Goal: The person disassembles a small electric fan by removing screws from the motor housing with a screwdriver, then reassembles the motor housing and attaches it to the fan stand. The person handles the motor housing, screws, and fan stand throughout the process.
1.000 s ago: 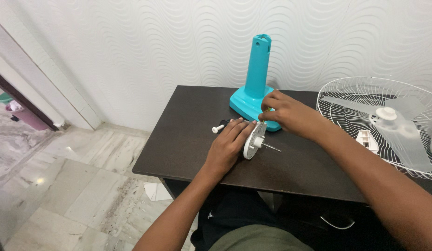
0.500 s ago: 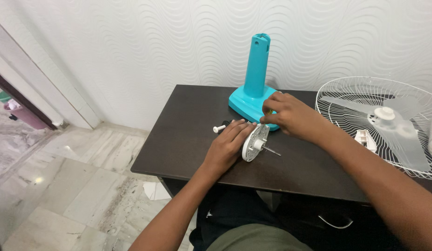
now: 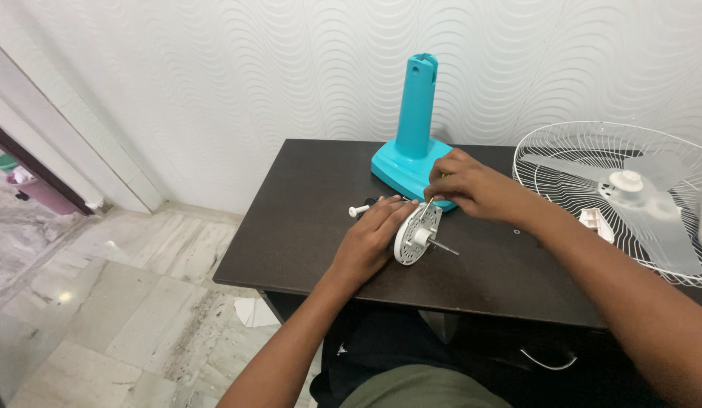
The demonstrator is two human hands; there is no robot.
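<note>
Motor plate (image 3: 417, 234), white round disc w/ metal shaft: looks light, stiff plastic; grip by rim. Left hand (image 3: 370, 242) cups its back, fingers half-curled; right hand (image 3: 464, 183) pinches rim top.

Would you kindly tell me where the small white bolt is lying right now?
In the head view, the small white bolt lies on the dark table, just left of the left hand and in front of the teal fan stand.

dark table (image 3: 306, 227), teal fan stand (image 3: 413, 143), white disc w/ shaft (image 3: 417, 234), fan grille (image 3: 630, 196), white bolt (image 3: 358, 210)
</note>
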